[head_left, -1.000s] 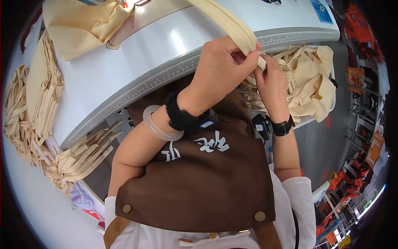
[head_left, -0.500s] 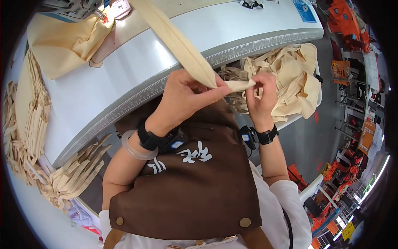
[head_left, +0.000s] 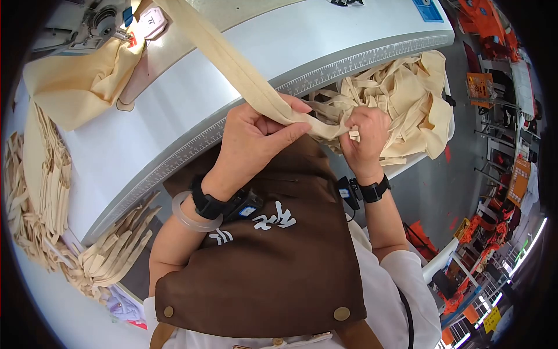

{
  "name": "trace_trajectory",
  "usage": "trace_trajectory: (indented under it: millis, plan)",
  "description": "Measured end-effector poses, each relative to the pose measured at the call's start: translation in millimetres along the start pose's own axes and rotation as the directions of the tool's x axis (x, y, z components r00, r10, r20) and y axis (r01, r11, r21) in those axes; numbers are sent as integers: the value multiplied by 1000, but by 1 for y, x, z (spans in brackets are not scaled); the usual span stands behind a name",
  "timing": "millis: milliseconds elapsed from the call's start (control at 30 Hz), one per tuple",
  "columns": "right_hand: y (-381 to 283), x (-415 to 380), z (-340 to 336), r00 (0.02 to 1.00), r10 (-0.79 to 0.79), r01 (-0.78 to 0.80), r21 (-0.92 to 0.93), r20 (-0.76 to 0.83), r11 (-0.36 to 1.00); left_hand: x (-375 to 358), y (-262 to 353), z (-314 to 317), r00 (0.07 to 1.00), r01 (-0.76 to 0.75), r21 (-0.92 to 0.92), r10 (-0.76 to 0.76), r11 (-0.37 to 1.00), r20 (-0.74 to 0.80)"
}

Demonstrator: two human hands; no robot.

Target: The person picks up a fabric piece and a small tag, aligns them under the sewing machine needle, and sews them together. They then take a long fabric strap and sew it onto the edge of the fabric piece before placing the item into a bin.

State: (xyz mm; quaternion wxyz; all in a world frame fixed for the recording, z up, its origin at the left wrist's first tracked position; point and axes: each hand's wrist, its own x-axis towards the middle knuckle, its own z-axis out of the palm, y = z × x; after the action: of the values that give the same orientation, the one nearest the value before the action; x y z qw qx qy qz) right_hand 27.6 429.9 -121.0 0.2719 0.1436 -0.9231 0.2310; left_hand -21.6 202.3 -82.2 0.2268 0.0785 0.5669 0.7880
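Note:
A long cream fabric strap (head_left: 232, 62) runs down from the top of the view, across the table edge, to my hands. My left hand (head_left: 251, 136) pinches it between thumb and fingers just in front of the ruler edge. To the right, my right hand (head_left: 366, 135) has its fingers curled round the end of the strap. Between the two hands the strap is folded and slightly slack. Behind my right hand lies a heap of cream fabric pieces (head_left: 415, 99) with thin straps.
A sewing machine (head_left: 99, 29) stands at the upper left, with cream fabric (head_left: 81, 87) under its needle. Stacked cream pieces (head_left: 52, 168) and bundled straps (head_left: 113, 256) hang at the table's left. A ruler strip (head_left: 325, 72) lines the table edge; a blue tray (head_left: 429, 10) sits top right.
My right hand has closed further round the strap end and lowered slightly. My left hand has shifted a little left and down, its fingers a bit more spread.

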Motion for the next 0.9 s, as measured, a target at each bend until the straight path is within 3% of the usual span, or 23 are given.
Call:
trace_trajectory:
  millis: [233, 333, 500, 667, 800, 900]
  plan:
    - [-5, 3, 3, 896, 324, -349, 29, 304, 937, 3, 3, 9, 1000, -11, -58, 11, 998, -10]
    - [-10, 7, 3, 888, 415, -450, 190, 195, 873, 3, 0, 4, 1000, -1, -69, 1, 998, 9]
    - [-10, 16, -16, 829, 461, -547, 287, 316, 787, 0, -3, -2, 999, 31, -76, -28, 997, 45]
    - [-10, 12, -17, 908, 311, -386, 278, 280, 880, -1, 0, 3, 990, -134, -61, 136, 989, 36]
    - [-24, 17, -18, 964, 178, -212, 170, 197, 962, -5, -5, -1, 999, -47, -128, 46, 991, -12]
    - [-34, 15, -13, 916, 249, -381, 481, 315, 790, -6, -6, -2, 998, -13, -183, 3, 983, -55]
